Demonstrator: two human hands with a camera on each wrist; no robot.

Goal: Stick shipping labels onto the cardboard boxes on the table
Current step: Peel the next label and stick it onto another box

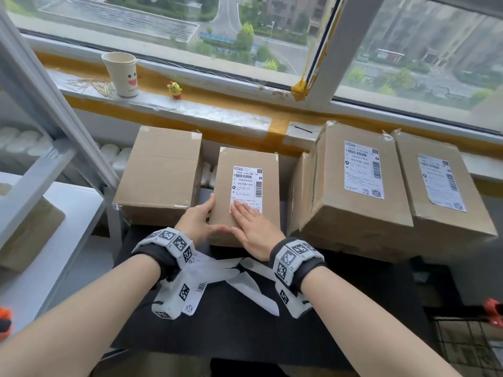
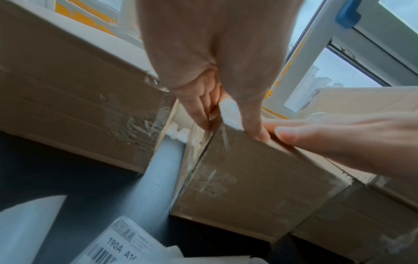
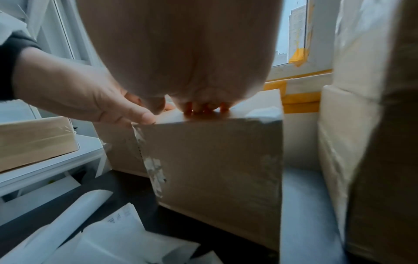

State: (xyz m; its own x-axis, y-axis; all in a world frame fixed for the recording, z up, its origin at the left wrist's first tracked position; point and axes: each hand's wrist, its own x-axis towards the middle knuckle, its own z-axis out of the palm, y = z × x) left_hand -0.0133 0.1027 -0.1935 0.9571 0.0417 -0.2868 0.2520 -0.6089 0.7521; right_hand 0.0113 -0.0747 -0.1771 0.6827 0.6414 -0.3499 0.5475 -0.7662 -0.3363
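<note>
The middle cardboard box (image 1: pixel 245 229) stands on the black table (image 1: pixel 239 333) with a white shipping label (image 1: pixel 247 183) on its top. My right hand (image 1: pixel 251 224) lies flat with straight fingers on the label's lower part. My left hand (image 1: pixel 202 217) holds the box's near left edge, fingers (image 2: pixel 203 114) down the side and thumb on top. A bare box (image 1: pixel 160 170) stands to the left. Two labelled boxes (image 1: pixel 359 191) (image 1: pixel 449 202) stand to the right. A loose label (image 1: pixel 190 292) and white backing strips (image 1: pixel 253 289) lie under my wrists.
A paper cup (image 1: pixel 122 74) and a small yellow toy (image 1: pixel 174 89) stand on the window sill behind the boxes. A white shelf unit (image 1: pixel 54 213) with another box is close on the left. A wire basket (image 1: pixel 468 346) sits at the lower right.
</note>
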